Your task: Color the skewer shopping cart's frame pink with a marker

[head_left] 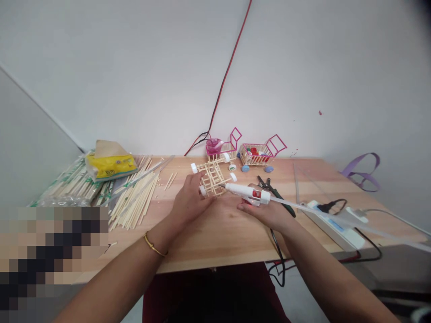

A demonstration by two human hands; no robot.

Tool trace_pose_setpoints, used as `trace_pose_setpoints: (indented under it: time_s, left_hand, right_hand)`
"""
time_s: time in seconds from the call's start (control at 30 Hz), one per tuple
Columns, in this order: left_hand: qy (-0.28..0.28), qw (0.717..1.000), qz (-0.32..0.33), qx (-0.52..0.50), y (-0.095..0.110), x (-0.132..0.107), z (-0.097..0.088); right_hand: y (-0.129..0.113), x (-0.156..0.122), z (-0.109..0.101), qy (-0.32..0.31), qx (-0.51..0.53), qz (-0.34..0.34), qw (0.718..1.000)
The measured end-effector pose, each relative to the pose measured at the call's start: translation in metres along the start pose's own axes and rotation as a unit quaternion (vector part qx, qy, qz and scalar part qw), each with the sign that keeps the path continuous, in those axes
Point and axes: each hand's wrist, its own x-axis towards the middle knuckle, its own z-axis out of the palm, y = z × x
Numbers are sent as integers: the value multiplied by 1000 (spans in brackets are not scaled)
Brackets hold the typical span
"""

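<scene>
My left hand (190,197) has its fingers closed on the left side of a small cart frame (213,176) built of wooden sticks, with white bottle-cap wheels at its corners. My right hand (262,211) grips a white hot glue gun (247,193), its metal nozzle pointing left and touching or just above the frame; which of the two I cannot tell. A long clear glue stick (303,206) runs out of the gun's back end to the right. Beyond the frame stand two finished-looking stick carts with pink trim, one holding a pink cup (214,146), the other (257,154) holding coloured caps.
Loose wooden sticks (141,197) and a yellow tissue pack (111,163) on wrapped bundles lie at the left. Green-handled pliers (278,195) rest beyond my right hand. A white power strip (336,226) with cables and a purple ribbon (362,170) are at the right.
</scene>
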Motion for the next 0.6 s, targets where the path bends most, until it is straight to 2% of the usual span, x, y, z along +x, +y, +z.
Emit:
trace_pose_setpoints:
  time_s: [0.23, 0.3, 0.37, 0.43, 0.47, 0.5, 0.53, 0.57, 0.6]
  left_hand:
    - [12, 998, -2, 54, 15, -7, -15]
    - [54, 992, -18, 108, 22, -15, -25]
    - [115, 981, -10, 153, 37, -27, -35]
    - [131, 986, 17, 101, 62, -45, -37]
    - [113, 993, 30, 35, 77, -54, -34]
    - [58, 996, 32, -54, 92, -63, -28]
    - [-42, 986, 15, -160, 107, -71, -18]
    - [-161, 949, -32, -269, 120, -78, -6]
    - [-249, 887, -91, -378, 131, -82, 8]
  right_hand:
    - [-3, -8, 1, 51, 1, 12, 999]
    - [-2, -8, 2, 59, 2, 15, 998]
    - [-3, -9, 4, 61, 0, 19, 998]
    - [-5, -8, 6, 71, -12, 19, 997]
    - [-6, -7, 8, 83, -23, 14, 996]
    - [-7, -7, 10, 97, -37, 2, 995]
    - [-9, -6, 11, 111, -51, -12, 992]
    - [-10, -5, 13, 126, -63, -28, 990]
    - [-11, -5, 14, 136, -74, -43, 987]
